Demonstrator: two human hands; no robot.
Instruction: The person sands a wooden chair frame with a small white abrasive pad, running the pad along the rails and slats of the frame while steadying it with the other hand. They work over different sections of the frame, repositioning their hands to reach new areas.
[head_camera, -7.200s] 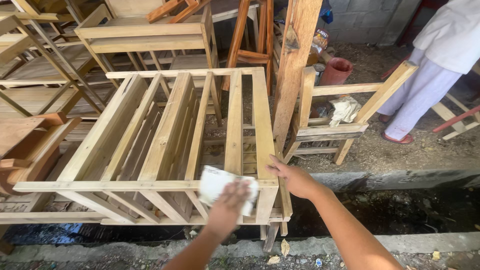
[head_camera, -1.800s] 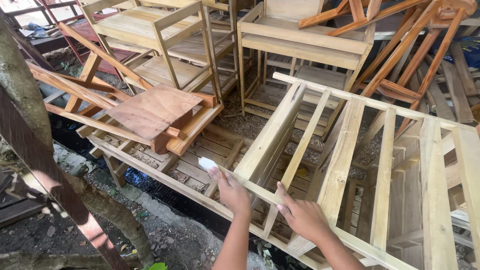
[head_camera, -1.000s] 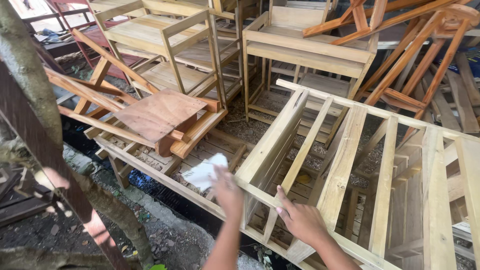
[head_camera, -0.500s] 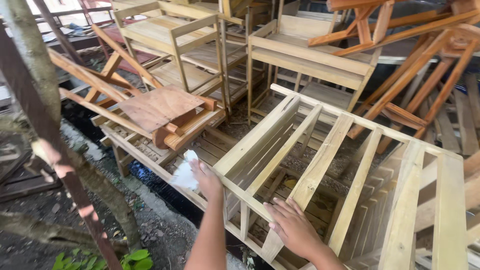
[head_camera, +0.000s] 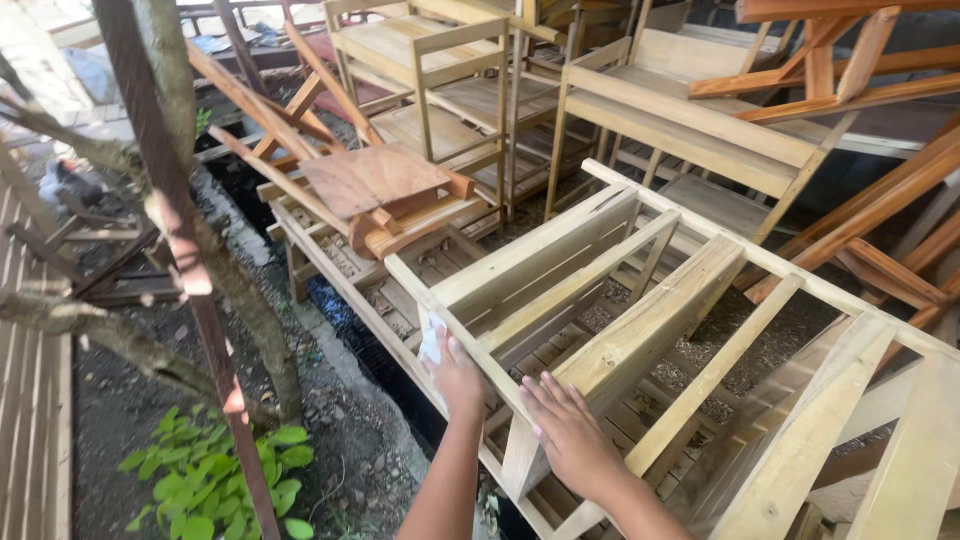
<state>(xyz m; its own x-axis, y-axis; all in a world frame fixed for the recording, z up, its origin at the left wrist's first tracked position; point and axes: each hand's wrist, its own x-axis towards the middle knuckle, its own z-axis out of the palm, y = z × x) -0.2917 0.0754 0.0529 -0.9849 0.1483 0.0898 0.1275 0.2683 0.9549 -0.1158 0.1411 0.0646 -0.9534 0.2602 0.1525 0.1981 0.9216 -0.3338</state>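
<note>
The left hand (head_camera: 455, 372) presses a white sheet (head_camera: 432, 338) against the outer rail of the pale wooden frame (head_camera: 640, 330); its fingers curl over the sheet, mostly hiding it. The right hand (head_camera: 570, 435) lies flat, fingers spread, on a slat just beside.

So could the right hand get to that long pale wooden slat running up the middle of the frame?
Probably yes. The right hand lies flat on the pale wooden frame, right at the near end of the long pale slat. Nothing lies between them. The left hand presses a white sheet against the frame's edge rail, off to the side.
</note>
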